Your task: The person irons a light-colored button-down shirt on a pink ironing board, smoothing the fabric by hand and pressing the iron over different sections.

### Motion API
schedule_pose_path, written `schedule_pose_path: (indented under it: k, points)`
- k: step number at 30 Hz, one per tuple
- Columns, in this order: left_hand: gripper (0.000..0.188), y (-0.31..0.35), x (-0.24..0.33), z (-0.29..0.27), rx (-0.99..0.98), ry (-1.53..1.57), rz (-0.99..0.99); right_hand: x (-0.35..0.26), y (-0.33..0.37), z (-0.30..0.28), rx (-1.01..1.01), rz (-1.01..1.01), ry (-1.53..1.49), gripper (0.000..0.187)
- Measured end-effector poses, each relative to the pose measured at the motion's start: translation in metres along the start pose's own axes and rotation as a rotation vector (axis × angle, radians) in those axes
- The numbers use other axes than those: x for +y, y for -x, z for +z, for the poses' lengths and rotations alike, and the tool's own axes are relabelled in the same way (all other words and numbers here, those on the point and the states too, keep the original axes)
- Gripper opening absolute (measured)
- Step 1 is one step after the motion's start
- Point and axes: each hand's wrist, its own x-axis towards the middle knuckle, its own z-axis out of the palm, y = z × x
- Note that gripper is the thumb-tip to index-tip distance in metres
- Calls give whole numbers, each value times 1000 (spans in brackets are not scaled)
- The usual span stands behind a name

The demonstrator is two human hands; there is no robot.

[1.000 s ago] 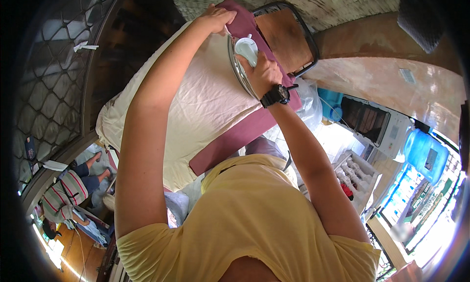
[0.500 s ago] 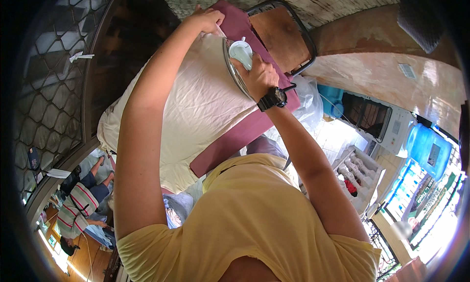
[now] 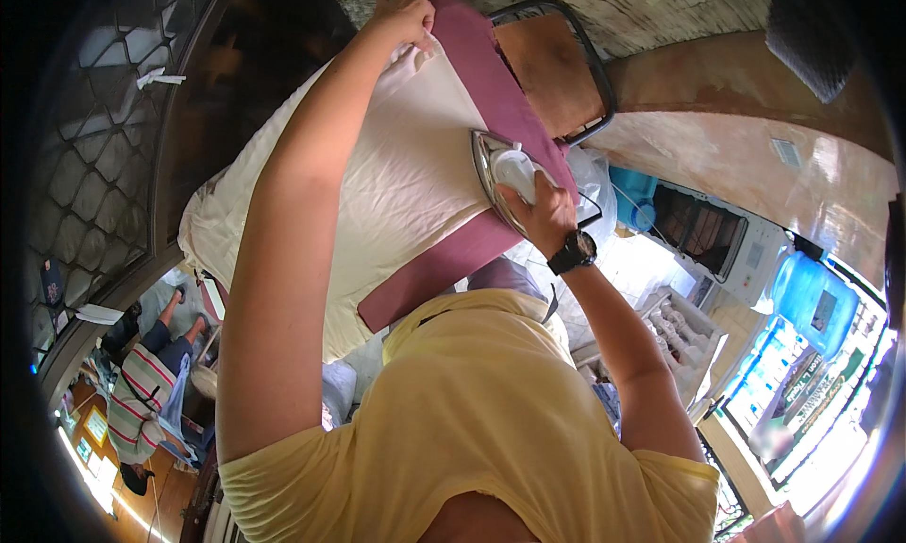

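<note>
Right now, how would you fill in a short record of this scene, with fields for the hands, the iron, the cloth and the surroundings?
Left hand: gripping the cream cloth near its far edge
Right hand: holding the iron
Iron: white-topped, at the cloth's right side; contact unclear
Cloth: spread, lightly creased, over a maroon surface
Right wrist: black watch
Beyond the surface: brown panel in a black frame
Lower left: person in a striped top

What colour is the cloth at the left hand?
The cloth is cream, with no visible print; the head view shows it best.
</note>
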Motion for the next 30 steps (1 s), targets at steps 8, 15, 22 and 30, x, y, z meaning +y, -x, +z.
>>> schedule_pose_path:
  k: [8,15,22,30]
  points:
    - [51,-6,17,-34,-349,11,-40,-46,-85,14,212,36,177,61]
    - [40,-7,1,-6,-25,7,27,-42,-90,5,78,-120,50,60]
    - [29,96,-24,34,999,260,30,-63,-114,9,-46,-219,126,65]
    - [29,373,-12,170,1173,274,-658,-78,-138,10,-284,-596,275,74]
